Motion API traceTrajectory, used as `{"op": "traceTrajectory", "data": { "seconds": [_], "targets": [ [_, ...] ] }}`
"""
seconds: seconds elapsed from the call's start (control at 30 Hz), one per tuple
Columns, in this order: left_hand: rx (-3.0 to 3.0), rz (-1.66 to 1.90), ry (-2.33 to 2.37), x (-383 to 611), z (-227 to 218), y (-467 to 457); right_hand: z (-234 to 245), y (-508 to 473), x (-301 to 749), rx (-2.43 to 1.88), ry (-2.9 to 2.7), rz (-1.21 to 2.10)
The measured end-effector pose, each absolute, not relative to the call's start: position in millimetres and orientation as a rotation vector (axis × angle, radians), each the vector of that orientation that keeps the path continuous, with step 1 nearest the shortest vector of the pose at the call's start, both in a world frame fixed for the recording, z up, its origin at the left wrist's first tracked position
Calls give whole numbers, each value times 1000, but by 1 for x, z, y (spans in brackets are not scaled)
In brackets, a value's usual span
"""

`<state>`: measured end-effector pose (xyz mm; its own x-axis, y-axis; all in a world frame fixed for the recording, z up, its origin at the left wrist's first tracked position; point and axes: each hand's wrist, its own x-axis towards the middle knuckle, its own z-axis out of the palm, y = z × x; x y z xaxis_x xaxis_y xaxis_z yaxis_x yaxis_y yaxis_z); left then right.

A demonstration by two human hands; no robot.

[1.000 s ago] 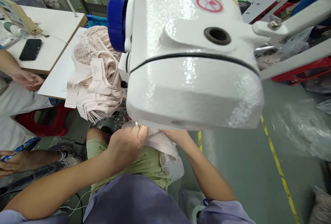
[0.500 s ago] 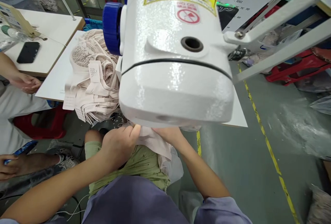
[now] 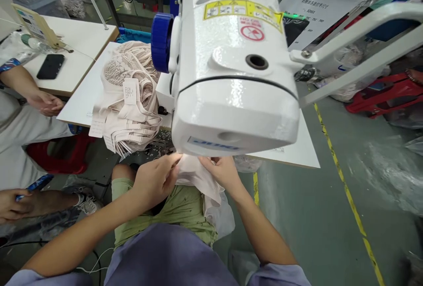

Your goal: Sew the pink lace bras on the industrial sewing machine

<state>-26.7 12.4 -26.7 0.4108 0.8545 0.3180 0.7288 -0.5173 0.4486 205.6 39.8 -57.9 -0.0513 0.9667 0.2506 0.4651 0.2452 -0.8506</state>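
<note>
A pale pink fabric piece (image 3: 198,180) lies just below the front of a large white sewing machine head (image 3: 231,79). My left hand (image 3: 155,180) grips its left edge with the fingers curled. My right hand (image 3: 223,171) pinches its upper right edge near the machine. The needle area is hidden under the machine head. The cloth hangs down over my lap onto green shorts (image 3: 172,211).
A stack of beige lace bras (image 3: 127,96) with a label sits on the white table (image 3: 79,101) left of the machine. A co-worker's hand (image 3: 44,103) rests at the left; a black phone (image 3: 50,66) lies on their table. Red stools (image 3: 386,92) and plastic bags stand right.
The view has pulled back and tilted, so the machine head now sits higher. My right hand, earlier mostly hidden beneath it, now shows. Both hands stay on the pink fabric.
</note>
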Motion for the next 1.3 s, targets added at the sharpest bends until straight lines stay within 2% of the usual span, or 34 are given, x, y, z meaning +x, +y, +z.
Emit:
{"op": "traceTrajectory", "data": {
  "seconds": [0.13,0.3,0.4,0.5,0.6,0.7,0.77,0.83,0.93,1.07,1.17,1.3],
  "targets": [
    [1894,849,1344,-34,-27,14,-64,23,209,-1373,-1611,759],
    [1625,511,974,-41,-25,10,-53,-42,191,-1334,-1720,869],
    [1434,518,810,-48,-25,-3,-54,-73,170,-1230,-1667,1049],
    [1393,697,952,-69,-17,-15,-65,-68,136,-1123,-1566,1190],
    [1502,729,1187,-99,-3,-23,-76,-38,91,-889,-1452,1483],
    [1645,664,1334,-121,1,-23,-84,-11,54,-799,-1023,1797],
    [1715,591,1373,-129,-9,-19,-91,-2,44,-846,-745,1846],
    [1771,617,1491,-131,-30,-14,-101,-2,44,-914,-669,1752],
    [1727,791,1679,-120,-71,-12,-121,-13,53,-1063,-883,1469],
    [1314,825,1309,-93,-114,-16,-146,-28,67,-1171,-1401,998],
    [1173,924,1235,-79,-124,-21,-155,-34,78,-1119,-1717,737],
    [1350,972,1355,-77,-108,-29,-146,-37,95,-1098,-1790,571]
  ]
}}
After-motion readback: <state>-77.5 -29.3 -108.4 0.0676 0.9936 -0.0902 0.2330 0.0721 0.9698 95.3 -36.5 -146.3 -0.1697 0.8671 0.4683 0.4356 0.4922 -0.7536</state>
